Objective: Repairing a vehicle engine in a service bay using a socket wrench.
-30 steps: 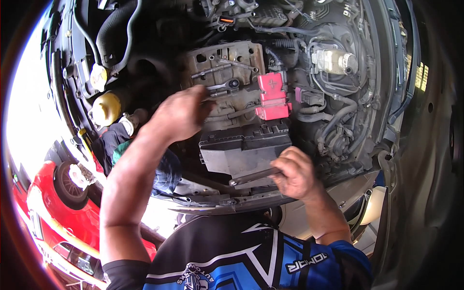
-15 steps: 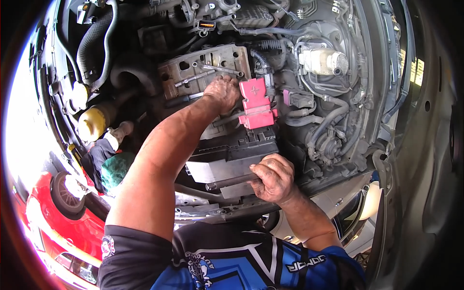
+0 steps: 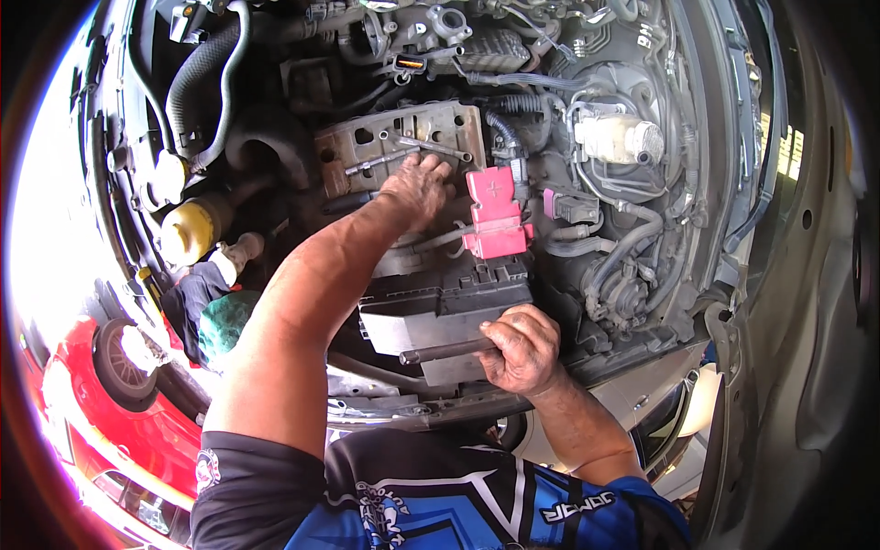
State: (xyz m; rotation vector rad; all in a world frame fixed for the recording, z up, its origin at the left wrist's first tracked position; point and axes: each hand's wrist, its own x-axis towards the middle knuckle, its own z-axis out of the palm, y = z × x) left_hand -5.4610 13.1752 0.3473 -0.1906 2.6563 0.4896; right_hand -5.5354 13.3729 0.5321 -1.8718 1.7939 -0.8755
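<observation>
The left hand [image 3: 417, 188] rests flat on the grey metal tray [image 3: 399, 147] just beside the red terminal cover [image 3: 495, 215], fingers spread among loose rods; whether it pinches one I cannot tell. Below the cover, the right hand [image 3: 522, 348] has a closed grip on a dark bar [image 3: 445, 351], whose far end is hidden in the fist.

My left hand [image 3: 417, 186] reaches deep into the engine bay, fingers [image 3: 438, 169] resting on the metal bracket plate [image 3: 367, 147] just beside the red terminal cover [image 3: 496, 214]. My right hand [image 3: 522, 348] grips a dark metal bar [image 3: 440, 351] lying across the grey box [image 3: 431, 312].
</observation>
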